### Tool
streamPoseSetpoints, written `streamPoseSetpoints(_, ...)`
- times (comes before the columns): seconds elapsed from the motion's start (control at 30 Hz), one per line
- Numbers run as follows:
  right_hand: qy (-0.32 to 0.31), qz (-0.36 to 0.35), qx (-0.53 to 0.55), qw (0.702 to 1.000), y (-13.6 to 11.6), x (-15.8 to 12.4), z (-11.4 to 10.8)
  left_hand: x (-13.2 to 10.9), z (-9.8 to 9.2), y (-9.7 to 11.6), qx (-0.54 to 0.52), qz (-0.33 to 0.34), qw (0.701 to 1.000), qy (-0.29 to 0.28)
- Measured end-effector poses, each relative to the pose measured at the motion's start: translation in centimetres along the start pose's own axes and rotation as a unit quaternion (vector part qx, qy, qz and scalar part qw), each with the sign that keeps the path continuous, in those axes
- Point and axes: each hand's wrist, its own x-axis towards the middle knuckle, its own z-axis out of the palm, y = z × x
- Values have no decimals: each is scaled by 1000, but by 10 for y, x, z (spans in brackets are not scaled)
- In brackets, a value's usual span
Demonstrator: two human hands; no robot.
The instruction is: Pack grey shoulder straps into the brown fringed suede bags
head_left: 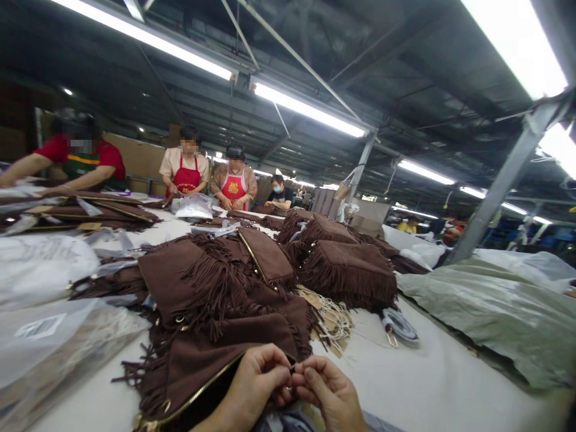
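A brown fringed bag (211,354) with a gold zipper lies in front of me, its zipper side gaping towards me. Over its right edge are my left hand (265,378) and my right hand (326,387), fingertips pinched close together. A tiny dark bit shows between them; its kind is too small to make out. Below my hands something in clear plastic (288,420) is partly hidden. Behind the bag lie more brown fringed bags, and one fringed stack (348,273) stands to the right.
Tags with cream strings (330,318) lie right of the bags. A wrapped strap with a gold clasp (400,327) rests on the white table (450,372). Green plastic sheeting (495,306) covers the right side; plastic bags (58,348) lie left. Several co-workers (234,180) stand across the table.
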Motion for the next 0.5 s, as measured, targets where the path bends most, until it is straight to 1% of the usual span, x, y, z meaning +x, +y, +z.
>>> streamPoseSetpoints(0.03, -5, -9, -14, 1000, 1, 0, -1, -1, 0, 0, 22, 7, 1000, 4)
streamPoseSetpoints(0.1, -13, -23, -34, 999, 3, 0, -1, -2, -1, 0, 70, 44, 996, 18)
streamPoseSetpoints(0.17, -21, -26, -38, 999, 6, -1, 1, -3, -1, 0, 118, 91, 988, 31)
streamPoseSetpoints(0.23, -26, -22, -31, 999, 10, -1, 2, -3, -2, -1, 156, 120, 980, 38)
streamPoseSetpoints(0.37, -25, -27, -21, 999, 18, 0, -1, -4, 0, -4, 198, 136, 970, 41)
streamPoseSetpoints(0.5, -59, -17, -19, 998, 25, 5, -9, -4, 2, -5, 206, 130, 969, 41)
